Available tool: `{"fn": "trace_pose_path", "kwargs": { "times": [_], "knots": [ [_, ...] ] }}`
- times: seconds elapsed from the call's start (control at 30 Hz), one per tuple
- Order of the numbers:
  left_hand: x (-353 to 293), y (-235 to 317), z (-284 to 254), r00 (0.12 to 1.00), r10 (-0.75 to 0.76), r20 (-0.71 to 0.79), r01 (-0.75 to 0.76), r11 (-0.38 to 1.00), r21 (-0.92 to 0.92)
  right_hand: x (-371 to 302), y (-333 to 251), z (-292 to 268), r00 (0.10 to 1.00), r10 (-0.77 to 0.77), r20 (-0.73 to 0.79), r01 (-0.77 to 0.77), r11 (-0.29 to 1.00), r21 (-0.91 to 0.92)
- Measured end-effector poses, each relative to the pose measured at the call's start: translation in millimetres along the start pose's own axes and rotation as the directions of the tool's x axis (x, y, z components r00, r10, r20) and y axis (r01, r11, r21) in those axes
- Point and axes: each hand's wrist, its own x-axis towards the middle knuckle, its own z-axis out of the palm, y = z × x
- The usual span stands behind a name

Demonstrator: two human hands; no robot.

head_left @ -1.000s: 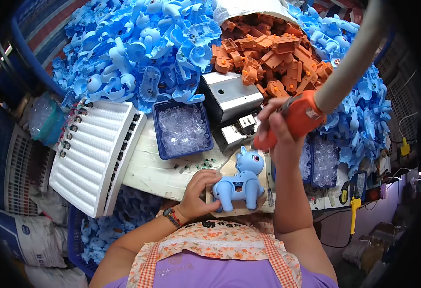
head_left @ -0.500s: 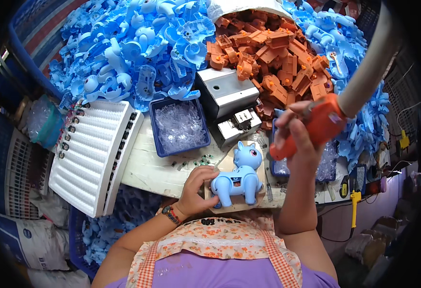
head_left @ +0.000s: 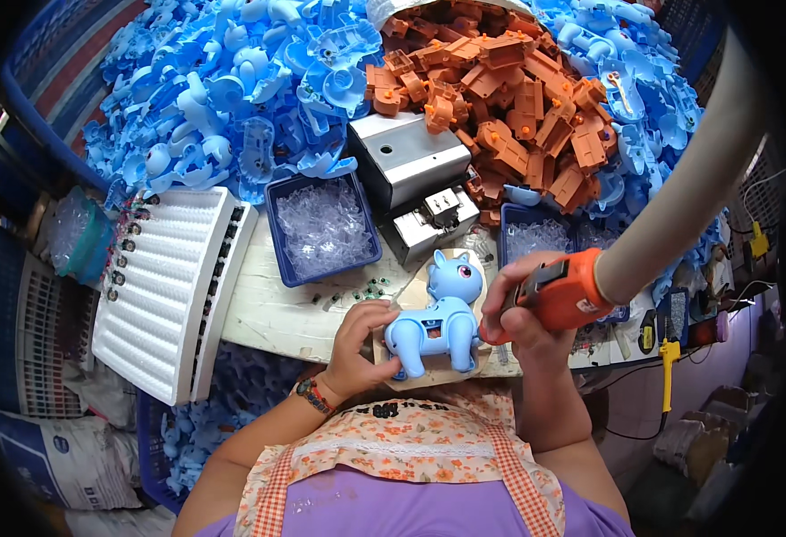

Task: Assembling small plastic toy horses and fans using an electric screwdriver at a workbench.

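A light-blue plastic toy pony (head_left: 456, 280) lies side-up on a cream board (head_left: 400, 383), its head away from me. An opening in its flank shows small parts inside. My left hand (head_left: 354, 349) is closed on the pony's left end, fingertips and thumb at its edge. In my right hand (head_left: 529, 336) I grip an orange hand-held tool (head_left: 561, 294), from which a thick grey hose (head_left: 684, 201) rises to the upper right. The tool's tip is at the pony's right edge; whether it touches cannot be made out.
Beyond lie heaps of blue toy shells (head_left: 205, 98) and orange plastic housings (head_left: 509, 85). Blue trays (head_left: 377, 257) hold clear plastic pieces. A metal box device (head_left: 411, 166) stands behind the pony. White foam trays (head_left: 165, 295) are at left, a yellow-handled tool (head_left: 668, 371) hangs at right.
My right hand has brought the orange tool down and left, from above the right-hand tray to the pony's right edge. My left hand stays on the pony. The view has shifted slightly.
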Motion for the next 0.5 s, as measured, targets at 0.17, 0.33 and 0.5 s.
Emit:
{"fn": "trace_pose_path", "kwargs": {
  "times": [0.17, 0.33, 0.5],
  "knots": [
    [1.4, 0.4, -2.0, 1.000, 0.017, -0.009, -0.017, 1.000, 0.014, 4.1, 4.8, 5.8, 0.998, 0.059, 0.009, -0.059, 0.998, -0.005],
    [0.3, 1.0, -2.2, 0.999, 0.020, -0.025, -0.020, 1.000, 0.000, 5.5, 4.8, 2.4, 0.997, 0.081, 0.009, -0.081, 0.997, 0.017],
    [4.6, 4.2, -3.2, 0.997, 0.066, -0.031, -0.066, 0.998, 0.023, 35.7, -3.9, -10.3, 0.984, 0.015, 0.175, -0.034, 0.994, 0.107]
  ]
}}
